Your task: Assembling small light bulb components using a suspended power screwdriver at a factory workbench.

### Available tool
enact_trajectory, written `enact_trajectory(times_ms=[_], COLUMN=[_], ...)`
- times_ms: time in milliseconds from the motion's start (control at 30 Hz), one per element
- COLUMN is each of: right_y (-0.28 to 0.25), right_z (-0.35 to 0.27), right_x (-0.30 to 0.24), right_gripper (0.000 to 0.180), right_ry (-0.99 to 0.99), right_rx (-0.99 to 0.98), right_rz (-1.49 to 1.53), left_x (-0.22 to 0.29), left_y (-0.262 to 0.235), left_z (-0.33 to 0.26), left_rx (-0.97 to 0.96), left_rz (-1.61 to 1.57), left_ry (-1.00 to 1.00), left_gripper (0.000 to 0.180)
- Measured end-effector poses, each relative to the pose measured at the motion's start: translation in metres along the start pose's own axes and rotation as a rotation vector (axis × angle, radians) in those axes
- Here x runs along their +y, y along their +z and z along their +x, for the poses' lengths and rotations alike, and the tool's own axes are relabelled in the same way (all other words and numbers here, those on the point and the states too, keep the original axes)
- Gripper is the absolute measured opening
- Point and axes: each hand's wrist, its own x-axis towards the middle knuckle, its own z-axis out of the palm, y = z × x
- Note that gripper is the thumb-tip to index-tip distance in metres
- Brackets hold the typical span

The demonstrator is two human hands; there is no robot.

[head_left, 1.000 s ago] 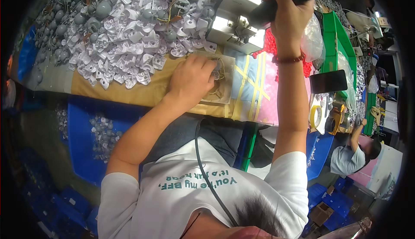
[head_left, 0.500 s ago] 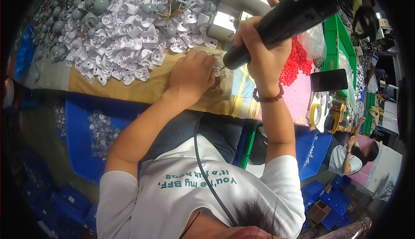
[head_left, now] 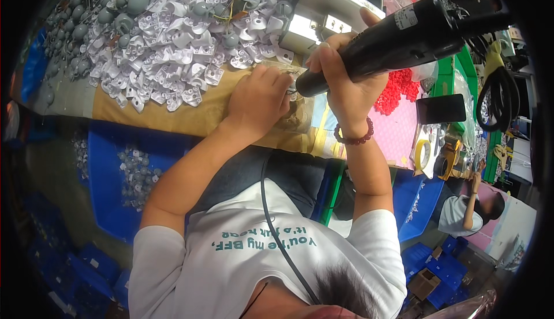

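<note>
My right hand [head_left: 352, 82] is wrapped around a black electric screwdriver [head_left: 398, 39]. The tool lies slanted, its nose toward my left hand and its cable end toward the upper right. My left hand [head_left: 259, 99] rests at the table's front part, fingers curled and pressed around a small grey piece [head_left: 292, 86]. Most of that piece is covered by my fingers. The screwdriver's nose is right beside it; whether the bit touches it cannot be made out. A heap of white plastic parts [head_left: 167, 42] lies beyond my left hand.
Grey round parts with wires [head_left: 124, 21] pile up at the far left. A white boxy device [head_left: 329, 7] stands behind my hands. Red small parts [head_left: 395, 91], a phone [head_left: 441, 109] and a tape roll [head_left: 422, 153] are on the right. Blue bins [head_left: 115, 203] stand below the table.
The screwdriver's rear end has swung down and to the right, so it lies flatter. My right hand turned with it, while my left hand stayed nearly in place.
</note>
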Motion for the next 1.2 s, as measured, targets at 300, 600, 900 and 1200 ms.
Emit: enact_trajectory(times_ms=[300, 600, 900, 1200], right_y=[-0.006, -0.009, -0.009, -0.011], right_z=[-0.018, -0.011, -0.004, 0.000], right_x=[0.005, 0.004, 0.002, -0.006], right_gripper=[0.062, 0.067, 0.069, 0.069], right_ry=[-0.001, 0.001, -0.042, -0.068], right_rx=[-0.172, -0.185, -0.192, -0.213], right_rz=[-0.174, -0.088, -0.139, -0.155], left_x=[-0.004, -0.004, -0.002, 0.001], left_y=[-0.008, -0.005, -0.007, -0.003], left_z=[0.003, 0.002, 0.001, 0.001], left_rx=[-0.034, -0.052, -0.024, -0.004], left_rz=[-0.073, -0.045, -0.058, -0.030], left_ry=[0.005, -0.006, 0.020, 0.021], left_gripper=[0.031, 0.033, 0.036, 0.034])
